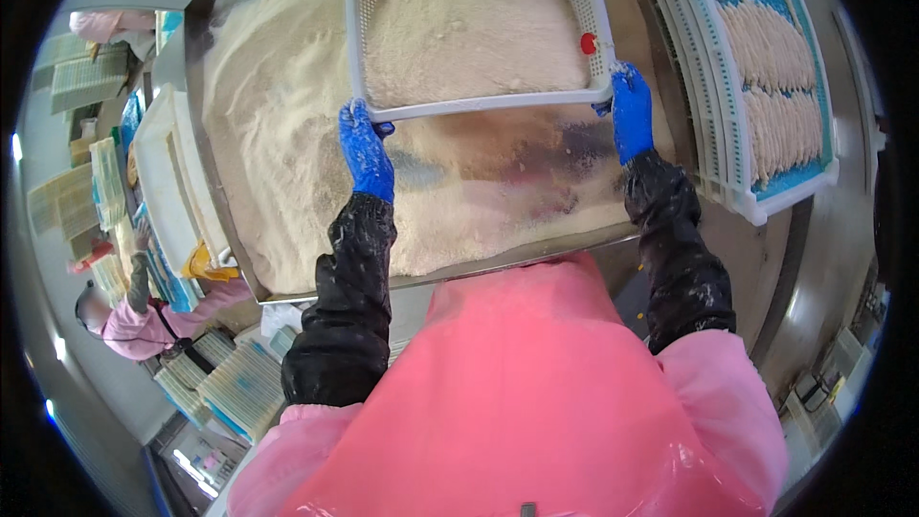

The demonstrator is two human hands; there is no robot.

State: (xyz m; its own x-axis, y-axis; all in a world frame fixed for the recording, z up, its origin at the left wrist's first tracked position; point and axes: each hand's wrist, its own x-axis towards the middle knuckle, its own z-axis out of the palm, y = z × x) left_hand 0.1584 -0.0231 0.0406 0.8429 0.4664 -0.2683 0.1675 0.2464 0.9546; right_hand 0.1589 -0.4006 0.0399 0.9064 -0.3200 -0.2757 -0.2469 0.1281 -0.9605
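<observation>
A white perforated plastic basket [479,107] full of pale breadcrumbs is held above a big steel tray [220,191]. My left hand [365,148], in a blue glove, grips the basket's near left corner. My right hand [631,111], also blue-gloved, grips the near right corner next to a small red tag [588,42]. Loose breadcrumbs [287,134] are heaped in the tray, mostly at the left and far side, with bare shiny metal [517,158] showing under the basket. Black sleeve covers and a pink apron hide my arms and body.
A white rack [737,134] at the right holds rows of breaded strips on blue liners. At the left stand white trays [158,172] and stacks of packed trays [239,383]. Another person in pink [144,321] works at the lower left.
</observation>
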